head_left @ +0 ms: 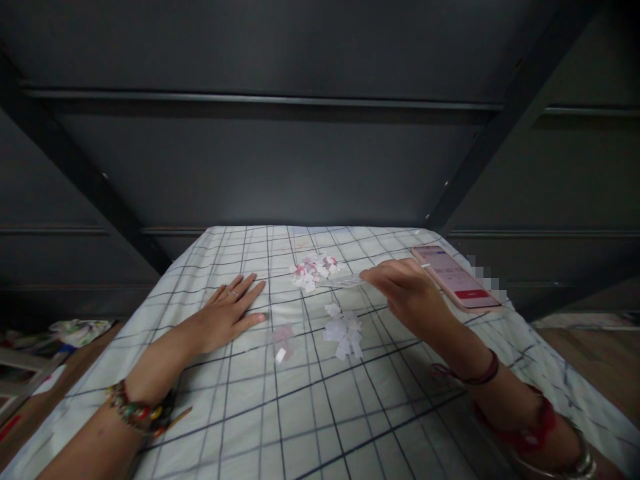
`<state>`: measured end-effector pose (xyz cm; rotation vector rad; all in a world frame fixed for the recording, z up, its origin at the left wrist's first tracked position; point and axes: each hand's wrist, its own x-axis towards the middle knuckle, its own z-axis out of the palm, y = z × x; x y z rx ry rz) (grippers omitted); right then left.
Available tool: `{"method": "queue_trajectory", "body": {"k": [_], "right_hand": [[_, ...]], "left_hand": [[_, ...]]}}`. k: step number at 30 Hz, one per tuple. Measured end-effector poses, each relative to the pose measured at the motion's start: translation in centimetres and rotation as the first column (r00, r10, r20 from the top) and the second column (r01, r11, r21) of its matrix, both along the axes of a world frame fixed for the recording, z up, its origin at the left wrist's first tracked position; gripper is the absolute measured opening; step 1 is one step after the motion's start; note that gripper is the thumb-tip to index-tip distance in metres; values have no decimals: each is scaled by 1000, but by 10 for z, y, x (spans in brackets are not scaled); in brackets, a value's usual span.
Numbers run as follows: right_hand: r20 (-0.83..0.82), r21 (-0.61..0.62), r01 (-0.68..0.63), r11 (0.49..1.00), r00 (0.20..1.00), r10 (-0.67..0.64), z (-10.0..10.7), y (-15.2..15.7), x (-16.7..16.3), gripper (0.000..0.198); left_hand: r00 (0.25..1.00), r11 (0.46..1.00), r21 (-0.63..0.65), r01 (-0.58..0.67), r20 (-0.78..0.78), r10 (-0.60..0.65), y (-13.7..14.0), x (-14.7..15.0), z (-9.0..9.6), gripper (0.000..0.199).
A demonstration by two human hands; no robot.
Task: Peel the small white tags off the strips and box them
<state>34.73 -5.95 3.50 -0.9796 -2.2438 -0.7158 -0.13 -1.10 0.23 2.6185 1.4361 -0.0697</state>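
Observation:
My left hand [230, 308] lies flat on the checked tablecloth [250, 400], fingers spread, holding nothing. My right hand [407, 287] is closed around the end of a slim, pale, see-through tool that looks like tweezers [344, 281]. The tool's far end reaches the edge of a heap of white and pink paper scraps [314, 269]; whether a scrap is caught in its tip cannot be made out. Nearer to me is a second pile, of plain white scraps [344, 333]. Between it and my left hand lie a few pale pink and white scraps [283, 343].
A phone in a pink case [455, 277] lies with its screen lit, just beyond my right hand. Behind the table's far edge rises a dark panelled wall [300, 167]. A pale frame-like piece of furniture [25, 373] stands low at the left.

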Motion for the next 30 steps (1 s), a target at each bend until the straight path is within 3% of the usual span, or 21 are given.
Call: {"method": "queue_trajectory", "body": {"k": [9,20,26,30], "right_hand": [[16,56,-155,986,988,155,12,-14,-8,26],[48,29,-132,991,990,130,17,-14,4,30],[25,-69,-95,993,995,97,17,-16,13,35],[3,-33,-75,997,997,75,16,-16,14,36]], "left_hand": [[1000,1000,-18,-7,4,7,-1,3,5,83],[1000,1000,20,10,-2,-10,2,-3,-3,74],[998,999,-26,-32,-49,31,-2,5,5,79],[997,998,-37,-41,-61,39,-3,7,8,73]]}}
